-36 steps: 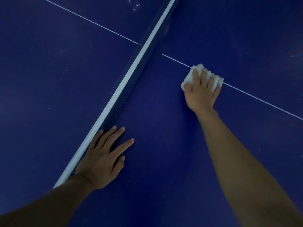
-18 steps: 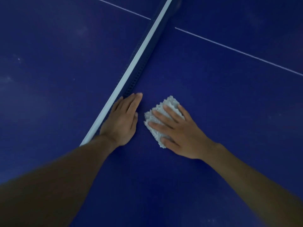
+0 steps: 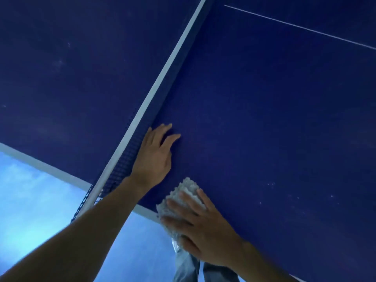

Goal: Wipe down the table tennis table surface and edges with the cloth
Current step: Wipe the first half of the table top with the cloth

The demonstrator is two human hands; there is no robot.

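The dark blue table tennis table fills most of the view. Its net, with a white top band, runs diagonally from top centre to the near side edge. My right hand presses flat, fingers spread, on a white textured cloth at the table's near white edge, partly over the rim. My left hand rests flat on the surface beside the net, fingers straight, holding nothing.
The white edge line borders the table at the lower left. Beyond it lies a light blue floor. My grey trouser legs show below the rim. A white centre line crosses the upper right.
My right hand has drawn the cloth from the centre line back toward me to the near edge. The view has tilted down, so the table edge and floor now show.
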